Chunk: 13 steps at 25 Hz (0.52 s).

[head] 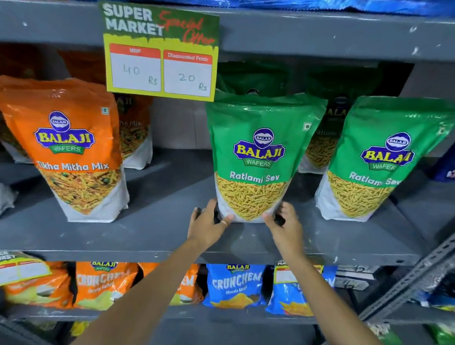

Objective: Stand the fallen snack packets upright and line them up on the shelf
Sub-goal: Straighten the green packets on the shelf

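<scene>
Both grips held bottom corners of green packet [255, 158]: left hand [208, 226], right hand [284, 229]. Packet stood upright on grey shelf [160, 221], between orange packet [64, 148] and second green packet [380, 162].

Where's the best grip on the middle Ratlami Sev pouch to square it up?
Likely the bottom corners, from the front, one hand per side. The pouch stands upright on its gusseted base, wide and flat-faced, so pinching low steers the base without crumpling the top. That is where the left hand and right hand are now, on the shelf.
</scene>
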Each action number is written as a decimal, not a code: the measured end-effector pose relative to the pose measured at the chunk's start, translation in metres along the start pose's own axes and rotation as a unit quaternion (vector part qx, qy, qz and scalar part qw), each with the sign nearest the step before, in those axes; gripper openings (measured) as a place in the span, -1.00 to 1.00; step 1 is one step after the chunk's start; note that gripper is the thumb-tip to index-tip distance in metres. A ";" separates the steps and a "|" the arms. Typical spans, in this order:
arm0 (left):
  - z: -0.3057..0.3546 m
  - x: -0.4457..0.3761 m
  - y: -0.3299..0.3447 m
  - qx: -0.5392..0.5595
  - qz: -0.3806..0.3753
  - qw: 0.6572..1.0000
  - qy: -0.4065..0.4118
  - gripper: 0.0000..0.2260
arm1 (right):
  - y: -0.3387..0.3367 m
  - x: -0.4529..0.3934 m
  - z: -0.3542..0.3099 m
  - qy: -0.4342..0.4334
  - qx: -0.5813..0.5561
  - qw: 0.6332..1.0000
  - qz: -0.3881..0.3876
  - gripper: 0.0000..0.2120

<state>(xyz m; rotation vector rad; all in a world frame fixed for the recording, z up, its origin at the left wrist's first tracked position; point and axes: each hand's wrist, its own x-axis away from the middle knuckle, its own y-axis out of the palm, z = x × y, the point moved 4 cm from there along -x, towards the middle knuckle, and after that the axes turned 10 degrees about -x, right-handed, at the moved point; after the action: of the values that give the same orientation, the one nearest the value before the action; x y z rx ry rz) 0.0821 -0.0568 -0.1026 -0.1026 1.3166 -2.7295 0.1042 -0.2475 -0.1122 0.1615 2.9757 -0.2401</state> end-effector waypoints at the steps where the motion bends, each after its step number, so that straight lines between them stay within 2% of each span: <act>1: 0.000 0.000 0.000 0.012 0.006 1.000 0.007 -0.67 | 0.000 0.000 0.001 0.001 -0.020 1.000 0.001 -0.64; 3: 0.002 0.005 0.002 0.090 0.045 0.994 0.040 -0.61 | -0.008 0.001 0.003 -0.006 -0.076 0.995 0.057 -0.59; 5: 0.007 0.017 0.004 0.165 0.114 0.977 0.073 -0.52 | -0.029 0.004 0.003 -0.026 -0.114 0.977 0.179 -0.71; 8: 0.019 0.033 0.014 0.105 0.210 0.965 0.115 -0.55 | -0.076 0.002 0.005 -0.050 -0.109 0.937 0.327 -0.84; 10: 0.035 0.037 0.029 0.048 0.207 0.965 0.156 -0.64 | -0.107 -0.002 0.005 -0.063 -0.104 0.923 0.365 -0.85; 13: 0.064 0.034 0.056 0.055 0.101 0.977 0.178 -0.72 | -0.140 -0.013 0.011 -0.057 -0.078 0.921 0.377 -0.85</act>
<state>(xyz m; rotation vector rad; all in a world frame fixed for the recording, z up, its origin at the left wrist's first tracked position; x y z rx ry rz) 0.0596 -0.1454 -0.1061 0.5239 1.1662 -2.7177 0.1016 -0.3877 -0.0996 1.1811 2.5568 0.0837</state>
